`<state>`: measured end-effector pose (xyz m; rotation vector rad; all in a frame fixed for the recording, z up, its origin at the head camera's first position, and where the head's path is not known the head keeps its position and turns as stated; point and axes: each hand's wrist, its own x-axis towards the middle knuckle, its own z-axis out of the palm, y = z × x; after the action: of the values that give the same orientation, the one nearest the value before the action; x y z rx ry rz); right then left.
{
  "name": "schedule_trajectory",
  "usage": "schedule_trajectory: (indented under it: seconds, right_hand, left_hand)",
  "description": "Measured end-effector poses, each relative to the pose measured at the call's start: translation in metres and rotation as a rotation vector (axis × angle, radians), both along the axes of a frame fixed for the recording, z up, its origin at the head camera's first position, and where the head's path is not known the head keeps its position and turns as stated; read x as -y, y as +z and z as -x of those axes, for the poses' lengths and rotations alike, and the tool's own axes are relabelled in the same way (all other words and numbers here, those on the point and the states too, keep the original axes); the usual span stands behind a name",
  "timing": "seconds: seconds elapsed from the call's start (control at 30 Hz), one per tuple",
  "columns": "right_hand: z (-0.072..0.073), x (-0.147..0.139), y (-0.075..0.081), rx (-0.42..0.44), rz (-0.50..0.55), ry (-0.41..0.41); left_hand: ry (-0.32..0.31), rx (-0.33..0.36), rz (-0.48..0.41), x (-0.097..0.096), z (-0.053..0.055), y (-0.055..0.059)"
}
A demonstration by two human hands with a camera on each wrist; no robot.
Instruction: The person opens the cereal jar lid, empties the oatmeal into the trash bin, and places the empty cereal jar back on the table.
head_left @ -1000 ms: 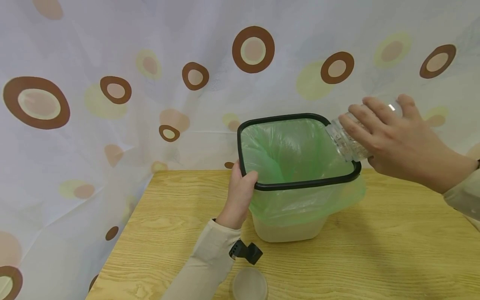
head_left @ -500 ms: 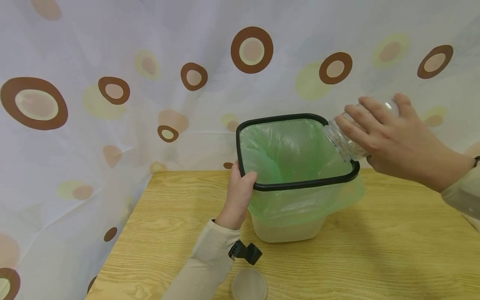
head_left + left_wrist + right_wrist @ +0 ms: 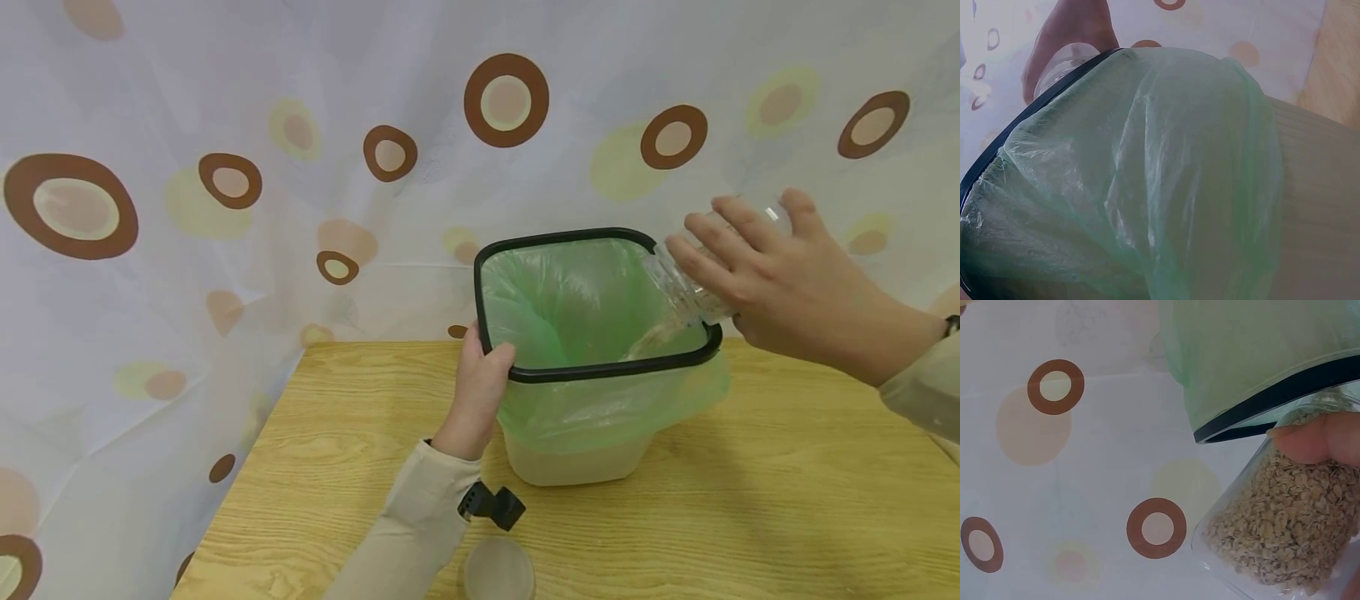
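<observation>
A small bin [image 3: 577, 462] with a green plastic liner [image 3: 600, 408] and a black rim ring [image 3: 600, 368] stands on the table. My left hand [image 3: 482, 387] grips the ring's left side, thumb over the top. In my right hand [image 3: 787, 275] is a clear plastic jar [image 3: 1272, 525] of rolled oats [image 3: 1291, 512], tilted with its mouth over the bin's right rim. A stream of oats [image 3: 656, 336] falls from the mouth into the liner. The left wrist view shows mostly the green liner [image 3: 1166, 156], with the jar [image 3: 1063, 65] behind the rim.
A round, pale translucent lid [image 3: 499, 569] lies on the wooden table [image 3: 322, 483] near the left forearm. Behind the table hangs a white sheet [image 3: 420, 67] patterned with brown and yellow circles. A black strap device [image 3: 491, 504] is on the left wrist.
The jar has shifted slightly left and tipped over the rim, and oats now pour from its mouth. My left hand keeps its grip on the ring in the same place.
</observation>
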<state>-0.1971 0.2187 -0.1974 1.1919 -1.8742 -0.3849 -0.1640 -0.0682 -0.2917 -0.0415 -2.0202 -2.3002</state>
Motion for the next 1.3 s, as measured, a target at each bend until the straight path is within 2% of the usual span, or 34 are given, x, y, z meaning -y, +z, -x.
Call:
schedule_trajectory:
  seconds: [0.23,0.67,0.97,1.3]
  right_hand:
    - [0.0020,0.0022,-0.0008,-0.036,0.018,0.015]
    - [0.0010,0.0048,-0.0008,-0.023,0.012,0.037]
    - [0.0012,0.0071,-0.0021,-0.053,0.003,0.034]
    - [0.0005,0.0065,-0.0024,-0.048,-0.031,0.022]
  left_hand:
    - [-0.004,0.004,-0.001,-0.0003,0.0008,-0.0011]
    - [-0.007,-0.030,0.014,0.0000,-0.0004,-0.0012]
    - [-0.009,-0.017,0.003,0.0006,0.0007,-0.0021]
    - [-0.005,-0.006,0.006,0.0006,0.0004,-0.0015]
